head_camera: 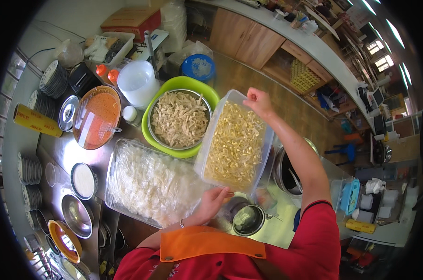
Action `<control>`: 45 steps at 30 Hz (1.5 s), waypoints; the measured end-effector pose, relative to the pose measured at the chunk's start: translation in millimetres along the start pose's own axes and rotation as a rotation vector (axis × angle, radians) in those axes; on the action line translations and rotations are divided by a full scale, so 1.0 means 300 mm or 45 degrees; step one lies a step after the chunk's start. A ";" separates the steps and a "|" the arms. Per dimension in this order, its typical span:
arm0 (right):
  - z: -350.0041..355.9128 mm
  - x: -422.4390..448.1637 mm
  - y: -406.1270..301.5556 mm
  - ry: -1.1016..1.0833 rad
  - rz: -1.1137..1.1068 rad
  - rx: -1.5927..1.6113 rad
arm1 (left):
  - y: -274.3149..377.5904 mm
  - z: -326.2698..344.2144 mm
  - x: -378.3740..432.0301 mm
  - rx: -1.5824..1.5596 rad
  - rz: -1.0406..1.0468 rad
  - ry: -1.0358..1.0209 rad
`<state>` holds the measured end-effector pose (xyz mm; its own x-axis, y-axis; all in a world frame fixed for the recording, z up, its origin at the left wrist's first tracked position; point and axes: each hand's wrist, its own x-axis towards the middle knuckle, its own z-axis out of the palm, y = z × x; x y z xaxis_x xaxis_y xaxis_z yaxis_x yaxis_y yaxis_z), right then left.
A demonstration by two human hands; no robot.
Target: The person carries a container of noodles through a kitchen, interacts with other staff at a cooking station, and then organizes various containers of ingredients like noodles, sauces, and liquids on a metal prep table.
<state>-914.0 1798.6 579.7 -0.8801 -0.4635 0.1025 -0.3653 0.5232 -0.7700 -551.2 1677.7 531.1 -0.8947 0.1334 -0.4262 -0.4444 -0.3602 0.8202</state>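
A translucent plastic tub (200,161) full of soybean sprouts (234,143) is held in front of me. My right hand (259,102) grips its far rim, fingers curled over the corner. At the near end, my left hand (213,202) holds the edge, thumb along the rim; its other fingers are partly hidden. Left of the tub, a metal bowl of pale shredded food (179,119) sits in a lime-green plastic basin (169,83). Below it, a tray of translucent white strips (152,182) lies under plastic wrap, its right end partly behind the tub.
At left stand a wrapped bowl of orange-red sauce (99,117), a bowl of white granules (84,181), a steel bowl (77,216) and stacked plates (30,168). A small metal pot (249,219) is close to my body. A large dark pot (290,175) stands right, under my forearm.
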 end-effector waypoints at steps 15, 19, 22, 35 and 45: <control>-0.075 -0.048 0.074 -0.016 0.096 0.088 | 0.067 0.043 -0.014 0.253 0.069 0.074; -0.075 -0.053 0.074 -0.024 0.113 0.044 | 0.070 0.063 -0.014 0.264 0.018 0.065; -0.081 -0.058 0.078 -0.047 0.118 -0.017 | 0.069 0.085 -0.014 0.143 0.067 0.076; -0.056 0.019 0.111 -0.013 0.205 -0.270 | 0.008 0.081 0.143 -0.153 -0.044 0.124; 0.059 -0.040 0.195 0.072 0.320 -0.376 | -0.053 0.017 0.161 -0.321 -0.178 0.331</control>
<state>-919.5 1822.2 522.3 -0.9655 -0.2592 -0.0253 -0.2007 0.8023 -0.5621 -587.6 1694.6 499.6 -0.7710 -0.0298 -0.6362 -0.5073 -0.5751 0.6418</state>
